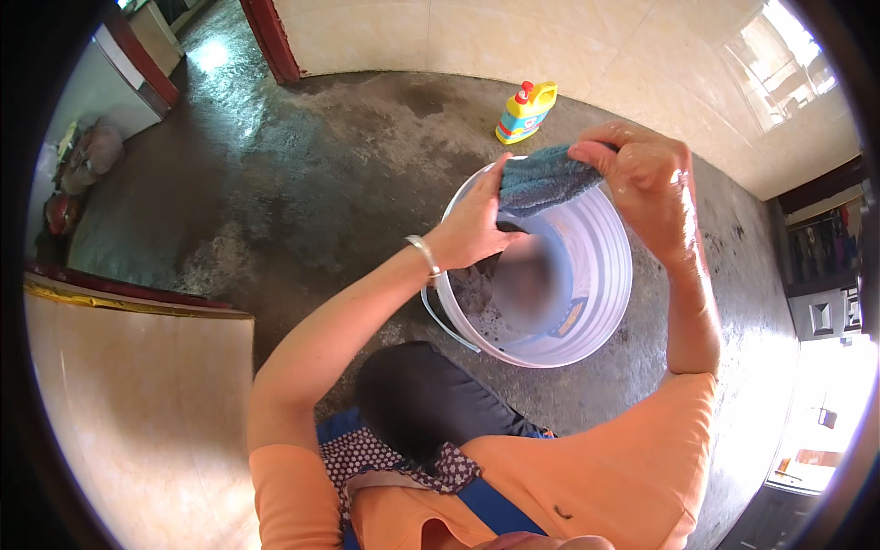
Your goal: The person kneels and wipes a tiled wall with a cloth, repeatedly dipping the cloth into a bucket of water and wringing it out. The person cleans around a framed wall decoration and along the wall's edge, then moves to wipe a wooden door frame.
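Note:
Both hands hold a grey-blue cloth (546, 180), stretched above the far part of a white plastic bucket (605, 275). My left hand (474, 218), with a silver bangle at its wrist, grips the cloth's left end over the bucket's rim. At the cloth's right end, my right hand (643, 175) is closed on it, with the forearm wet and shiny. Water appears to lie in the bucket, though a blurred patch hides much of the inside. The bucket's thin handle hangs down on its left side.
Beyond the bucket, a yellow plastic bottle (526, 113) with a red cap stands on the dark, wet-looking floor (344, 172). A tiled wall (481, 34) runs behind it. Another wall section (151, 385) is at lower left, and a doorway with red frame (271, 41) at upper left.

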{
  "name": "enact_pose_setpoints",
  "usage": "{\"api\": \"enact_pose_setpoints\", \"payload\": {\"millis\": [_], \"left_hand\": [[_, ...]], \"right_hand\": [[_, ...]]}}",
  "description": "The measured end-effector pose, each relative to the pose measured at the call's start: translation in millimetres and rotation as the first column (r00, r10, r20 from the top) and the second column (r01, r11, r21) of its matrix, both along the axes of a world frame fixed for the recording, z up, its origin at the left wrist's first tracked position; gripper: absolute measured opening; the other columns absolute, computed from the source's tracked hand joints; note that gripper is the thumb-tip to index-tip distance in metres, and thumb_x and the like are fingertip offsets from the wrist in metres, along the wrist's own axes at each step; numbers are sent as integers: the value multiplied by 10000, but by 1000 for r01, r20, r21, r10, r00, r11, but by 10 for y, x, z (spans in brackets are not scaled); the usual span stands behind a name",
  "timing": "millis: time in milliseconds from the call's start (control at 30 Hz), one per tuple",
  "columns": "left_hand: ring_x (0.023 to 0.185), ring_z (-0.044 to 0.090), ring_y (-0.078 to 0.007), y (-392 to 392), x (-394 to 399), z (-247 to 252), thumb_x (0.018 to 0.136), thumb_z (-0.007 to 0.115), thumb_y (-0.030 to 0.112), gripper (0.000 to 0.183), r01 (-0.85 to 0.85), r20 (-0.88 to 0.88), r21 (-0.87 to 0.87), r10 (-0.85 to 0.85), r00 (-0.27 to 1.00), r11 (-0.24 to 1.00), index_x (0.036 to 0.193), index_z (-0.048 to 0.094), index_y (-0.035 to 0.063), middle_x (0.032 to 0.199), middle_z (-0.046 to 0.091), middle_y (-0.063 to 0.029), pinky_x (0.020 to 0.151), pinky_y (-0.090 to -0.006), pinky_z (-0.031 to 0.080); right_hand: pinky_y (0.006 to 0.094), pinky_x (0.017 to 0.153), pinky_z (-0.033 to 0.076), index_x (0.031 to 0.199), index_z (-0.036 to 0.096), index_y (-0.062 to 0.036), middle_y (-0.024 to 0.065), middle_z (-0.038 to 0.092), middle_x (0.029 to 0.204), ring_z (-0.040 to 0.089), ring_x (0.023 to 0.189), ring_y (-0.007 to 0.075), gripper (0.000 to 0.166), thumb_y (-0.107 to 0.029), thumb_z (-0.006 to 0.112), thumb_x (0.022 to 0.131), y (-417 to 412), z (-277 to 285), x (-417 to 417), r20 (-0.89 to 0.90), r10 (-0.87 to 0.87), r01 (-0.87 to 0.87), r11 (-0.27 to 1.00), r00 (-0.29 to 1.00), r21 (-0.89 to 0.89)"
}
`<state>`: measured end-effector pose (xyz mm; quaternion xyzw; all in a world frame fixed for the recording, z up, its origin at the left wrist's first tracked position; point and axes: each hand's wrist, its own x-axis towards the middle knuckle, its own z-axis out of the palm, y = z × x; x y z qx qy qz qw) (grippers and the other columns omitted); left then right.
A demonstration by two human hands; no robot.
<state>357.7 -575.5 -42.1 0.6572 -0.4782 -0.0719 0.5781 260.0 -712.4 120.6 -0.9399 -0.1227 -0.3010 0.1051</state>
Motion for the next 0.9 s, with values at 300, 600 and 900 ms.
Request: {"api": "enact_pose_setpoints", "payload": {"millis": [300, 600, 900], "left_hand": [[994, 570, -170, -164, -195, 97, 921, 481, 379, 394, 426, -872, 104, -123, 474, 899, 1186, 473, 87, 1030, 592, -53, 829, -371, 474], [1097, 525, -225, -56, -281, 133, 880, 380, 592, 607, 271, -893, -449, -423, -153, 851, 1260, 421, 120, 1239, 497, -92, 845, -505, 479], [856, 593, -188, -60, -338, 161, 827, 642, 195, 396, 224, -914, -390, -404, 20, 893, 1155, 474, 50, 956, 586, -112, 745, -393, 517]], "right_hand": [[211, 595, 453, 873, 691, 9, 30, 654, 706, 550, 639, 55, 131, -85, 628, 806, -357, 144, -18, -56, -392, 336, 695, 918, 636], [299, 558, 494, 741, 665, -21, 80, 649, 743, 614, 651, 232, 36, -52, 661, 724, 190, -429, -289, -295, 250, -74, 862, 922, 502], [347, 814, 456, 991, 593, -53, 107, 559, 1129, 558, 1021, 228, 317, -289, 655, 789, -281, -1104, -30, -329, 302, 131, 527, 895, 840]]}}
